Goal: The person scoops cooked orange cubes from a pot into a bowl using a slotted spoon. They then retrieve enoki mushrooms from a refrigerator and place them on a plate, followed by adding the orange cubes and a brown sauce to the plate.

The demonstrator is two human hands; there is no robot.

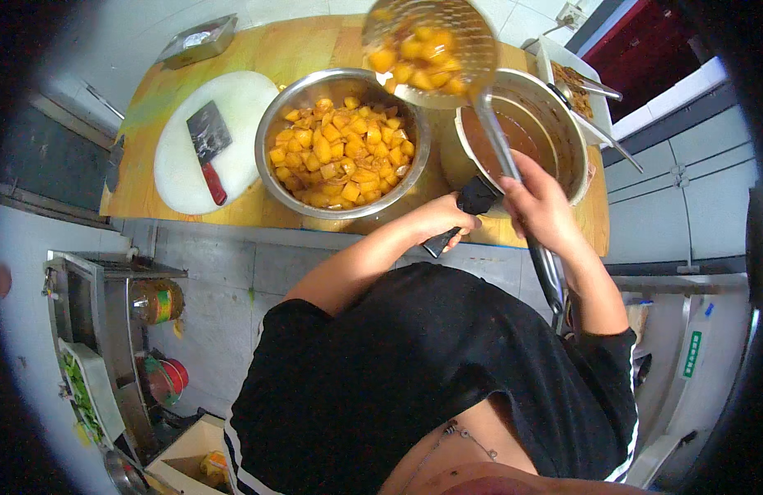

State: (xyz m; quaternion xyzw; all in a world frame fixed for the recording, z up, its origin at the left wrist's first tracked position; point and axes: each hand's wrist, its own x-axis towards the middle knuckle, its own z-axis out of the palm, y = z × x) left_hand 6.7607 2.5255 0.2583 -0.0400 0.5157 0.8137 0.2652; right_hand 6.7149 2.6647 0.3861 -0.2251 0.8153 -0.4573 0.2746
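My right hand (535, 201) grips the metal handle of a large perforated skimmer (474, 37). Glossy orange-yellow chunks of food (428, 55) lie in its bowl, which is raised behind and between a steel basin and a pot. My left hand (450, 221) is closed round the black handle (443, 241) of the pot (576, 154), which has brown liquid (511, 133) inside. To the left stands the wide stainless steel basin (341, 215), holding a heap of similar chunks (338, 148). Left of it, a cleaver (209, 136) with a red handle lies on a round white cutting board (174, 170).
A metal container (199, 43) stands at the back left of the wooden table (294, 37). At the back right is a white tray (545, 59) of brown food with metal utensils across it. Lower left, a metal rack (118, 272) stands near a red bucket (176, 375).
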